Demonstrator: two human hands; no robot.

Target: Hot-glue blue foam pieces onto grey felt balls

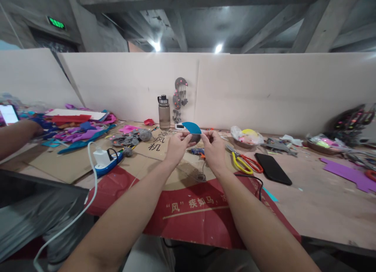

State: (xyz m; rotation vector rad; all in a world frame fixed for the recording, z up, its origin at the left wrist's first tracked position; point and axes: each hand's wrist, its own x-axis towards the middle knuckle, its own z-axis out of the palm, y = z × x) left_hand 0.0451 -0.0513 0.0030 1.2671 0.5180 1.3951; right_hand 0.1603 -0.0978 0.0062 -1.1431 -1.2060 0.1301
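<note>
My left hand (175,147) and my right hand (214,147) are raised together over the table, both pinching a small blue half-round felt piece (191,127) with a grey piece (194,138) behind it. The fingers of both hands are closed on its lower edges. Below the hands lies flattened cardboard (188,174) with red print.
Yellow scissors (241,163) and red scissors (253,163) lie right of my hands beside a black phone (272,169). A water bottle (164,112) and a grey hanging ornament (179,99) stand by the white partition. A white charger (102,157) sits left; another person's arm (17,135) holds a phone (8,114).
</note>
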